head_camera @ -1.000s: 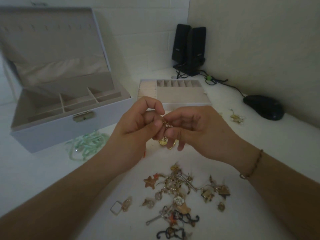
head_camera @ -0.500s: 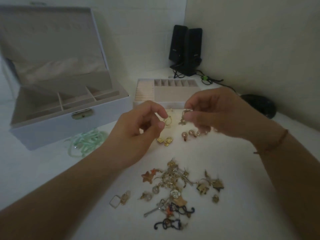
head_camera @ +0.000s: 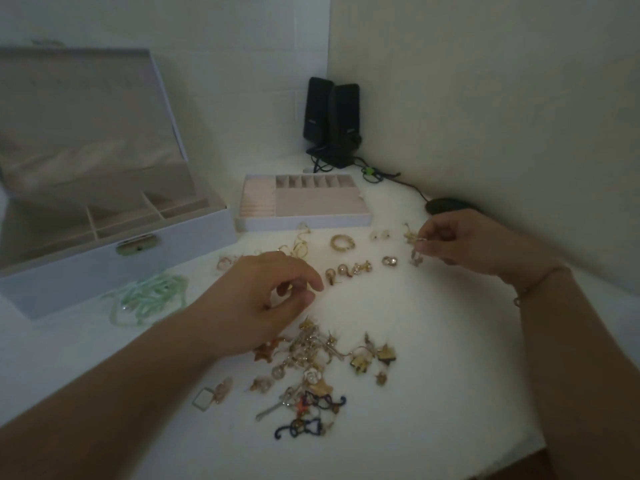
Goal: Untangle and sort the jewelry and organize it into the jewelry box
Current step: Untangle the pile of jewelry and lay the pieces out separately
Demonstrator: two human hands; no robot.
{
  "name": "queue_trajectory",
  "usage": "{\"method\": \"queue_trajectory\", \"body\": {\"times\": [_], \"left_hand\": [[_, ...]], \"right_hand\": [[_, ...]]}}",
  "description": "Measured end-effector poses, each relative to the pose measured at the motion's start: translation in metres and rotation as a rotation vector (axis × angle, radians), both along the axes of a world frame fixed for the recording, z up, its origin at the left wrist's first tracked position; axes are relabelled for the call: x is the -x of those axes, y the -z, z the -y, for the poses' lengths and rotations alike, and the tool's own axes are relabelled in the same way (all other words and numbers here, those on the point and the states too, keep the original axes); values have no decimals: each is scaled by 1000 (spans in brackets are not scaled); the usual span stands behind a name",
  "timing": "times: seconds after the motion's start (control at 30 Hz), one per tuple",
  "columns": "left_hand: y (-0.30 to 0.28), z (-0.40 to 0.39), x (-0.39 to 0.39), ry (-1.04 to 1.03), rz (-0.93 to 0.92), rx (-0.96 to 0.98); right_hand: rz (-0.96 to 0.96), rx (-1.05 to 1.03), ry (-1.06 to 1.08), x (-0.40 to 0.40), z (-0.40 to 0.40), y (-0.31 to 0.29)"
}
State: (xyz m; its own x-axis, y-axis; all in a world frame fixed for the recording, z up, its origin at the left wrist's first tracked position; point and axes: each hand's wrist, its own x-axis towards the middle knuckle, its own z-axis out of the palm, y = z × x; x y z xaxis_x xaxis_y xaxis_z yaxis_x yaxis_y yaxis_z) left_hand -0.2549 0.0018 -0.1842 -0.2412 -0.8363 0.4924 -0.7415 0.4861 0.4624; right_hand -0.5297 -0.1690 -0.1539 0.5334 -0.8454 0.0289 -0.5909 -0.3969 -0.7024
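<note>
1. The jewelry box stands open at the table's left edge, its compartments showing nothing in them; a green bead strand lies just in front of it.
2. The left hand hovers over the middle of the table, thumb and forefinger curled close together; whether they pinch a small piece I cannot tell.
3. The tangled pile sits toward the near edge, just beside that hand. Its pieces look light, thin and easily bent, with hooks likely to snag, so I would lift one by its solid charm, not by the wire.
4. The removable tray rests toward the far edge, with sorted earrings spread just in front of it.
5. The right hand, near the right edge, pinches a small gold earring between fingertips, just above the table.
</note>
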Motion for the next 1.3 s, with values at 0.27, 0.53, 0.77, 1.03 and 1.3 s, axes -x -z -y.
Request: {"method": "queue_trajectory", "body": {"times": [0.27,0.53,0.77,1.03,1.3], "left_hand": [[-2,2,-1,-1,19,-14],[-17,-3,-17,-78,89,-96],[-45,-20,-42,47,169,-555],[-45,-24,-31,75,347,-621],[-43,-21,-28,25,313,-703]], "right_hand": [[-246,151,78,8,9,8],[20,333,129,-11,1,-1],[-125,376,-658,-93,-82,-20],[-528,255,-875,-137,-95,-34],[-439,73,-937,-112,-78,-16]]}}
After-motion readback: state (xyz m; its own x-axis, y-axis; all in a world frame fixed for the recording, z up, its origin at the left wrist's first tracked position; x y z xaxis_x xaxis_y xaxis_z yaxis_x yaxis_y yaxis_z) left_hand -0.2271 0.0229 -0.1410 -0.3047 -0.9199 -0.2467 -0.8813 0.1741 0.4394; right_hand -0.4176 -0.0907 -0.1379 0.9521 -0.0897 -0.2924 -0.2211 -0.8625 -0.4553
